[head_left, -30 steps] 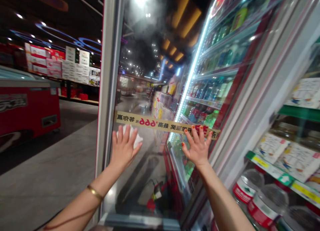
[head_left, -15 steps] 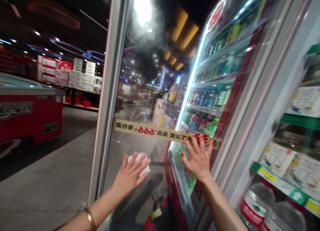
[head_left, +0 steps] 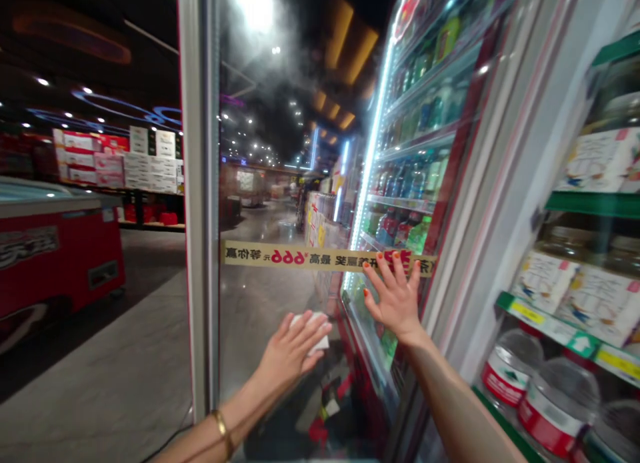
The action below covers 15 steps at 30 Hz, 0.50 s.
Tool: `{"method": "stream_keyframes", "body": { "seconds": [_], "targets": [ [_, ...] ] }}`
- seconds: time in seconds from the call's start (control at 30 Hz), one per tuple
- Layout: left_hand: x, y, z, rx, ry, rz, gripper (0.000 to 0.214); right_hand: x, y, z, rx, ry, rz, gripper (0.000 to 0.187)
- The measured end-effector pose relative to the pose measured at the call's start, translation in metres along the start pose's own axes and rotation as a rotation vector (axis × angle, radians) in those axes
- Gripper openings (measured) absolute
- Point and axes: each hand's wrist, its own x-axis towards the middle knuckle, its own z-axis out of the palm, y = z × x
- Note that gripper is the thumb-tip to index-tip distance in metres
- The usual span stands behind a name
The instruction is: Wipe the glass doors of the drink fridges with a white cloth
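My left hand (head_left: 293,349) lies flat over a folded white cloth or tissue (head_left: 321,343), holding it against the glass door (head_left: 260,296). A gold bangle circles that wrist. Further right, my right hand (head_left: 397,306) is spread on the same glass, its orange-nailed fingertips overlapping a beige printed strip (head_left: 270,255). The strip's lettering reads mirrored from this side. Most of the cloth is hidden beneath my left fingers.
Right of the door, cooler shelves hold boxed drinks (head_left: 545,276) and large bottles (head_left: 557,409). A metal door frame (head_left: 199,203) stands at left. Beyond it are a red chest freezer (head_left: 60,263) and stacked cartons (head_left: 150,166). A lit drinks cooler shows in the glass.
My left hand has slid the cloth rightward across the glass, closer to my right hand. The right hand stays spread by the strip. The whole view has shifted slightly.
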Motion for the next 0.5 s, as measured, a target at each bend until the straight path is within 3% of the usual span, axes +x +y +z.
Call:
{"method": "stream_keyframes", "body": {
  "seconds": [0.07,0.13,0.2,0.27,0.33,0.4,0.43,0.5],
  "targets": [
    [0.007,-0.037,-0.010,0.012,0.004,-0.249,0.076,0.000,0.000,0.000,0.017,0.001,0.008,0.078],
    [0.042,-0.067,-0.014,0.011,0.018,-0.528,0.082,0.000,0.000,-0.001,0.024,0.009,0.021,0.073],
    [0.082,-0.075,-0.013,-0.009,0.042,-0.677,0.084,0.000,0.000,-0.001,0.027,0.017,0.025,0.070],
    [0.108,-0.057,-0.007,-0.041,0.035,-0.605,0.084,0.000,0.000,-0.002,0.031,0.020,0.017,0.068],
    [0.106,-0.025,-0.001,-0.086,-0.013,-0.333,0.076,0.000,0.001,-0.002,0.033,0.024,0.005,0.067],
    [0.079,0.002,0.000,-0.124,-0.045,-0.070,0.066,0.000,0.001,-0.002,0.030,0.032,0.006,0.068],
    [0.060,0.008,-0.001,-0.129,-0.043,-0.007,0.064,0.000,0.002,-0.002,0.026,0.037,0.010,0.068],
    [0.026,-0.001,-0.008,-0.103,-0.003,-0.060,0.068,0.000,0.001,-0.002,0.019,0.035,0.020,0.069]
  ]
}}
